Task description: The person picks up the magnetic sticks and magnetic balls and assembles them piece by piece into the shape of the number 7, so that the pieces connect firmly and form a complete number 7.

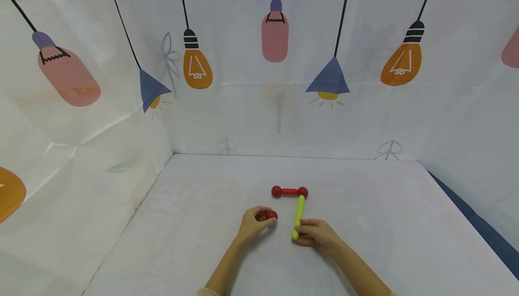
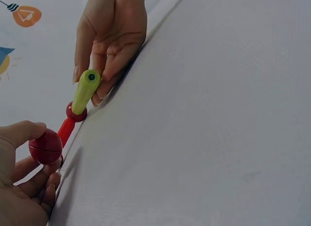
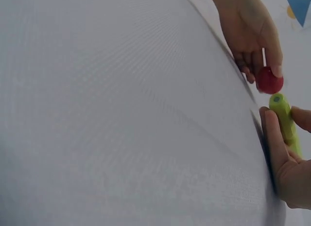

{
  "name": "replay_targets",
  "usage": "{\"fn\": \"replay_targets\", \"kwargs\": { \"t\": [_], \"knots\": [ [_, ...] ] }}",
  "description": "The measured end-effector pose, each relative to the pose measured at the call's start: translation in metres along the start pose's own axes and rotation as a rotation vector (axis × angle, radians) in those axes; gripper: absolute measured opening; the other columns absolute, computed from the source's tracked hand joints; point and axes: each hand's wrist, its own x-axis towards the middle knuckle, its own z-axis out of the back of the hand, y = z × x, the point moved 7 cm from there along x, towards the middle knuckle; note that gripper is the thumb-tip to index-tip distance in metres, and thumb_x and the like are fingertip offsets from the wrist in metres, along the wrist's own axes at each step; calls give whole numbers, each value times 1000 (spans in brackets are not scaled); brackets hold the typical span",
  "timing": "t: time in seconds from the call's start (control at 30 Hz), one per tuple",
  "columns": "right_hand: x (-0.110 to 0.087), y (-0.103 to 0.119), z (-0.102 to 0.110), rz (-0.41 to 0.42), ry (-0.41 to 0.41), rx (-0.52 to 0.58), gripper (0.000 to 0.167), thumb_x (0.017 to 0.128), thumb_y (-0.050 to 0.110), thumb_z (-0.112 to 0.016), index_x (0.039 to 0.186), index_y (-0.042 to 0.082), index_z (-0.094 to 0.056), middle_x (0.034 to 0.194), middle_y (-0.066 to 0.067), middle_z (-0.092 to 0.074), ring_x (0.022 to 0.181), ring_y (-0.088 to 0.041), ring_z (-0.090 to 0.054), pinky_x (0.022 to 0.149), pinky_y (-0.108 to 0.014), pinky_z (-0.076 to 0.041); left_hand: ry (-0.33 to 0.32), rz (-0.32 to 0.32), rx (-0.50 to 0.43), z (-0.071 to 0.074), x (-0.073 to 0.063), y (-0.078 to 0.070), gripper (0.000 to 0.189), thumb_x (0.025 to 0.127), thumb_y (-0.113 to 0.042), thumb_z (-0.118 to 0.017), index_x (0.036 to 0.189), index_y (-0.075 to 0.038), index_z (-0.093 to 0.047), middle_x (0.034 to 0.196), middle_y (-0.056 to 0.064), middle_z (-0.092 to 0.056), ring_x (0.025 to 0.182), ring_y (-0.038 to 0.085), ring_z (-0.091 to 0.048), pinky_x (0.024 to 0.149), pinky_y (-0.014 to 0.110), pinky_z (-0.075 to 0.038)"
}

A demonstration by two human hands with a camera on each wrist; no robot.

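Observation:
Between thumb and fingers my left hand (image 1: 252, 225) pinches a dark red ball (image 1: 271, 215), also plain in the left wrist view. My right hand (image 1: 318, 234) grips the near end of a yellow-green stick (image 1: 299, 215) by thumb and fingers. The stick's far end meets a second red ball (image 1: 302, 192). From that ball a short red rod (image 1: 289, 192) runs left to another red ball (image 1: 276, 191). A small dark dot marks the stick's free end face (image 2: 91, 77). In the head view a gap lies between the left hand's ball and the stick.
All of this is on or just above a white table (image 1: 194, 197). Behind it and along the left stands a white sheet (image 1: 243, 116) printed with hanging lamps and bulbs. A dark blue strip (image 1: 474, 215) shows beyond the table's right edge.

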Motion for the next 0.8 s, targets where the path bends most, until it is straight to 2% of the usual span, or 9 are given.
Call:
{"fn": "replay_targets", "kwargs": {
  "t": [0.2,0.33,0.4,0.63,0.8],
  "knots": [
    [6,5,2,3,-39,-17,62,87,11,-67,131,-19,-35,92,-11,-67,81,-18,-68,76,-34,-55,57,1,51,-13,-7,-3,30,79,-21,-73,103,-3,-67,85,-1,-61,79,11,-52,69,21,-45],
    [10,6,4,-3,-62,-21,62,87,11,-67,131,-19,-36,92,-12,-67,81,-19,-68,76,-34,-55,82,-49,108,-21,-12,-7,33,77,-22,-74,103,-3,-67,86,-1,-63,81,12,-53,71,22,-45],
    [12,7,4,1,-61,-21,61,87,11,-67,131,-19,-36,92,-12,-67,81,-19,-67,76,-34,-55,87,-76,116,-23,-14,-8,33,76,-21,-75,102,-2,-67,86,0,-64,79,12,-54,71,23,-46],
    [18,9,5,32,-44,2,60,87,8,-66,130,-20,-35,89,-10,-67,79,-17,-67,74,-32,-55,111,-67,121,-31,-19,-8,33,76,-23,-76,103,-4,-68,91,-1,-65,82,9,-54,73,23,-46],
    [20,11,4,43,-23,4,61,88,9,-65,131,-21,-34,90,-10,-67,80,-15,-67,75,-31,-55,102,-103,120,-34,-23,-13,33,72,-20,-79,98,-3,-69,89,1,-67,79,8,-55,71,22,-46]
  ]
}}
